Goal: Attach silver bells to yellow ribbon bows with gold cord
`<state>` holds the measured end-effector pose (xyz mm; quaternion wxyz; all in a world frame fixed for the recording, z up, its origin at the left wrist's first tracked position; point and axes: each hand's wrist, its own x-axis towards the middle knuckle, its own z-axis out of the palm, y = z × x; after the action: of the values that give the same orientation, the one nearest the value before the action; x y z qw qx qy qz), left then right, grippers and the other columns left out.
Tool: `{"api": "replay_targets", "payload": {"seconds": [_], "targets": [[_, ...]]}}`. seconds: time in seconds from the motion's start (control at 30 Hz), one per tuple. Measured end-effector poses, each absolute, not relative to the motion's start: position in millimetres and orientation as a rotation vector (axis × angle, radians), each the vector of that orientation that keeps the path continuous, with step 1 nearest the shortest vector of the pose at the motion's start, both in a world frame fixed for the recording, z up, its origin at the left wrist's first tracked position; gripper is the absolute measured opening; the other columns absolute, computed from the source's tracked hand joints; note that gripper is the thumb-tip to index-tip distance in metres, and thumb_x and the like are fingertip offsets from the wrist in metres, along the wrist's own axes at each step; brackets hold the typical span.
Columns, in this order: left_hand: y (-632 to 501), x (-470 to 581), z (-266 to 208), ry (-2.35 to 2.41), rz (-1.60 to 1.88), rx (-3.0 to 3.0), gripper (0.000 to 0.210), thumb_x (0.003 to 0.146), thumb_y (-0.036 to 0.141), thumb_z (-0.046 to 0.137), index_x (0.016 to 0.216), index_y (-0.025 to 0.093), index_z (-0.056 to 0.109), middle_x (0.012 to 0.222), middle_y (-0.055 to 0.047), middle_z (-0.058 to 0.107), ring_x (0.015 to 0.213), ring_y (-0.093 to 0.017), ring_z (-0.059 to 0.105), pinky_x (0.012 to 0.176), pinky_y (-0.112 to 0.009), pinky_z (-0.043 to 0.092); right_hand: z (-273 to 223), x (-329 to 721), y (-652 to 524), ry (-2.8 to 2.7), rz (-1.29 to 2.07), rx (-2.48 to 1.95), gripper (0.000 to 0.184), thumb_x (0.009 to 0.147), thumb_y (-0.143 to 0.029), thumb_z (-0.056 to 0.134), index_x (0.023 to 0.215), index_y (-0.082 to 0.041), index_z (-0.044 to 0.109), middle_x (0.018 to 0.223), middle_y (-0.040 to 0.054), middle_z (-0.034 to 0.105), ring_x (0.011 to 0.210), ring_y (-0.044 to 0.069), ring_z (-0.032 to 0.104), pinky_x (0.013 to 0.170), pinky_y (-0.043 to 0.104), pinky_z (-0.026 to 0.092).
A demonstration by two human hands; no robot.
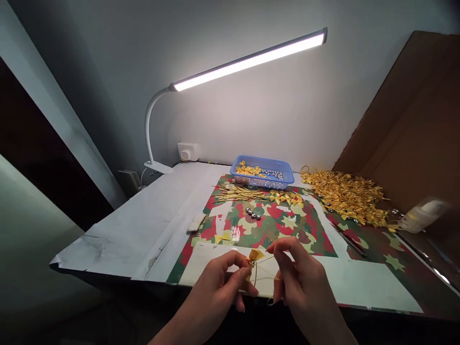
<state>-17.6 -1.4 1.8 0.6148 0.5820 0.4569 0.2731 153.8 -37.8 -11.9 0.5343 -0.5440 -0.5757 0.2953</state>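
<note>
Noting a thin strand [265, 259] held between two hands above the near edge of the table. Our left hand [227, 278] pinches a small yellow folded piece [256, 254] between thumb and forefinger, its other fingers curled loosely beneath. Our right hand [300, 270], just to the right, has thumb and forefinger drawn narrow, apparently gripping the strand; the exact contact is too small to confirm. The yellow piece stands above the left fingertips, with a curved length of strand hanging just below it.

Handling, our judgement: we would do best to grip the piece low at its gathered base, so the folds are not crushed, and to draw the strand with light, even tension. A hard tug would probably twist the piece or kink the strand.

Materials: the piece looks ribbon-like, with a soft sheen and flared, pointed tips. Similar yellow bows [286, 197] lie farther off on the patterned sheet [266, 229], beside a bundle of straight, wiry golden stems [239, 193]. Nearer, round silver beads [253, 213] with mirror-bright surfaces sit clustered. At the far side, a blue plastic basket [289, 167] with openwork walls holds yellow bits and more beads. To the far right, a dense golden heap [345, 194] shows a crumpled, tangled texture against the brown cardboard [406, 124].
</note>
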Motion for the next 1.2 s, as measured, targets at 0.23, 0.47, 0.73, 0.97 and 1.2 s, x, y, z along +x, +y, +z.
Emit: {"api": "replay_targets", "payload": {"seconds": [0.23,0.47,0.73,0.97,1.2], "targets": [[-9.1,-21.6,-6.8,1.001,0.481,1.193,0.029,0.091,0.047,0.056,0.079,0.021,0.051,0.046,0.002,0.067,0.04,-0.01,0.058,0.043,-0.018,0.043,-14.4,164.4,-20.9,-1.296,0.776,-1.331,0.022,0.1,-0.039,0.043,0.087,-0.022,0.049,0.085,-0.001,0.06,0.04,0.004,0.046,0.044,0.021,0.036],[-5.0,-29.2,-3.9,0.978,0.436,1.024,0.035,0.091,0.051,0.059,0.074,0.021,0.05,0.054,-0.002,0.072,0.053,-0.013,0.069,0.054,-0.02,0.05,-15.4,175.0,-21.7,-1.128,1.086,-1.217,0.032,0.095,-0.051,0.053,0.085,-0.021,0.051,0.078,-0.0033,0.056,0.044,0.002,0.034,0.041,0.018,0.025],[-1.6,-31.3,-3.9,0.966,0.468,0.864,0.031,0.086,0.046,0.069,0.09,0.016,0.064,0.079,-0.005,0.075,0.075,-0.021,0.076,0.066,-0.028,0.057,-28.8,190.2,-25.5,-0.804,1.229,-1.161,0.04,0.08,-0.056,0.071,0.087,-0.022,0.052,0.078,-0.0019,0.055,0.072,0.012,0.06,0.049,0.016,0.041],[-3.0,-30.0,10.5,0.911,0.515,0.634,0.022,0.086,0.033,0.073,0.086,0.012,0.07,0.089,-0.013,0.078,0.088,-0.034,0.077,0.072,-0.038,0.061,-39.1,189.8,-17.2,-0.748,1.23,-1.164,0.046,0.077,-0.061,0.067,0.093,-0.024,0.045,0.073,-0.0056,0.046,0.05,0.007,0.045,0.044,0.018,0.041],[7.4,-42.4,8.8,0.84,0.621,0.493,0.036,0.093,0.026,0.063,0.059,0.014,0.071,0.097,-0.012,0.074,0.102,-0.026,0.069,0.084,-0.038,0.061,-46.6,196.3,-29.0,-1.033,0.807,-1.408,0.033,0.09,-0.055,0.057,0.086,-0.022,0.056,0.067,-0.0034,0.046,0.051,0.01,0.038,0.046,0.021,0.034]]}}
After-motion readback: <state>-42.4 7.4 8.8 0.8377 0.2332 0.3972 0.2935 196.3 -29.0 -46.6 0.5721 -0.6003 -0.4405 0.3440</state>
